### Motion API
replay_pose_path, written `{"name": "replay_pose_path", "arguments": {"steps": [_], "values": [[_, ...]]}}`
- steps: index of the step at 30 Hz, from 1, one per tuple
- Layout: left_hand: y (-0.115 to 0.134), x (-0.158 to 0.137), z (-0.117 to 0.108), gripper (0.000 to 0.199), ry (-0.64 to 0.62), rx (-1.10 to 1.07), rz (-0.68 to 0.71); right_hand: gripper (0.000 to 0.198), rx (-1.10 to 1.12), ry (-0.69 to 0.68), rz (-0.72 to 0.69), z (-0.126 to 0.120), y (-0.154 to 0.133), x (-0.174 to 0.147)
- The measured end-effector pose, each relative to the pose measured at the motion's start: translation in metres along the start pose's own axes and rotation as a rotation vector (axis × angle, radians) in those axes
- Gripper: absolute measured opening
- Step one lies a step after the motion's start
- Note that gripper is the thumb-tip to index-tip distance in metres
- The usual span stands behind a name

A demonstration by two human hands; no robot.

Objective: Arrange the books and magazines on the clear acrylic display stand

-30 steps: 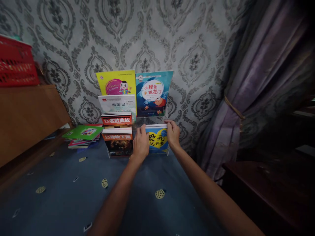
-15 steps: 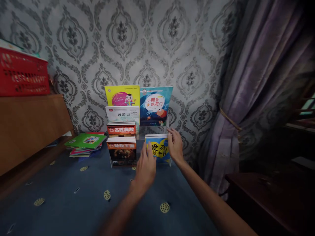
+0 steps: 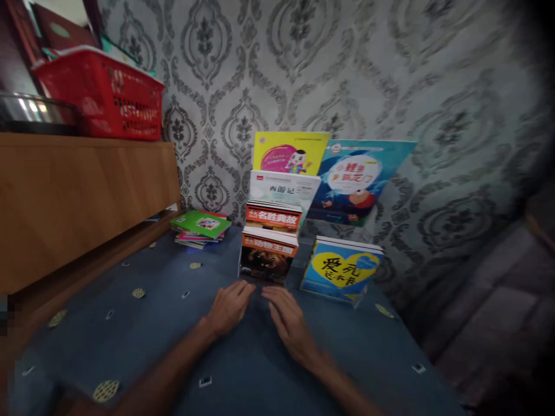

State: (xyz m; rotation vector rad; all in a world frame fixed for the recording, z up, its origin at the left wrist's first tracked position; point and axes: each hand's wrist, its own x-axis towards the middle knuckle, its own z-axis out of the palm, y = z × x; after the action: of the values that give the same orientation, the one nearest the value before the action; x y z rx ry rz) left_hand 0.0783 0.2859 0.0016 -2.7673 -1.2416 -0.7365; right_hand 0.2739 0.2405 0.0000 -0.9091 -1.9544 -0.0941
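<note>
My left hand (image 3: pixel 230 307) is low over the blue cloth, just in front of the lion-cover book (image 3: pixel 266 260), its fingers loosely stretched and holding nothing. Facing it, my right hand (image 3: pixel 287 323) has its fingers extended and thumb apart, also with nothing in it. A tiered clear book stand (image 3: pixel 359 297) holds the books upright. Behind the lion book rise an orange-titled book (image 3: pixel 273 216), a white book (image 3: pixel 281 188) and a yellow book (image 3: pixel 288 151). On the right side are the blue book with a yellow heart (image 3: pixel 342 271) and, higher up, the teal fish-cover book (image 3: pixel 353 179).
A pile of thin books with a green one on top (image 3: pixel 202 223) lies left of the stand. A wooden cabinet (image 3: pixel 91 196) carries a red basket (image 3: pixel 130 101) and a metal basin (image 3: pixel 37 112). Patterned wallpaper (image 3: pixel 229 124) stands close behind; a curtain hangs at right.
Both hands have left the heart-cover book and come down to the left, in front of the lion-cover book. The view has turned left, showing more of the cabinet and basket.
</note>
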Motion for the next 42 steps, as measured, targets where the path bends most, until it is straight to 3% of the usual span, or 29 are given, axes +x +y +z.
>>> {"name": "replay_pose_path", "arguments": {"steps": [5, 9, 13, 18, 23, 32, 42], "values": [[-0.071, 0.001, 0.011, 0.028, 0.218, -0.129, -0.300, 0.027, 0.099, -0.336, 0.136, 0.044, -0.017, -0.007], [-0.109, 0.023, 0.001, 0.031, 0.293, 0.068, -0.429, 0.025, 0.127, -0.442, 0.191, 0.055, -0.024, -0.006], [-0.137, 0.055, -0.013, 0.050, 0.246, 0.290, -0.394, 0.026, 0.169, -0.428, 0.188, 0.054, -0.020, -0.009], [-0.162, 0.090, -0.020, 0.055, 0.031, 0.398, -0.349, 0.025, 0.162, -0.418, 0.179, 0.059, -0.011, -0.018], [-0.170, 0.097, -0.024, 0.047, -0.036, 0.443, -0.310, 0.025, 0.167, -0.415, 0.176, 0.058, -0.011, -0.017], [-0.167, 0.079, -0.030, 0.051, -0.066, 0.556, -0.242, 0.022, 0.209, -0.369, 0.120, 0.055, -0.017, -0.009], [-0.135, 0.047, -0.034, 0.052, -0.126, 0.673, -0.193, 0.024, 0.202, -0.389, 0.119, 0.058, -0.011, -0.015]]}}
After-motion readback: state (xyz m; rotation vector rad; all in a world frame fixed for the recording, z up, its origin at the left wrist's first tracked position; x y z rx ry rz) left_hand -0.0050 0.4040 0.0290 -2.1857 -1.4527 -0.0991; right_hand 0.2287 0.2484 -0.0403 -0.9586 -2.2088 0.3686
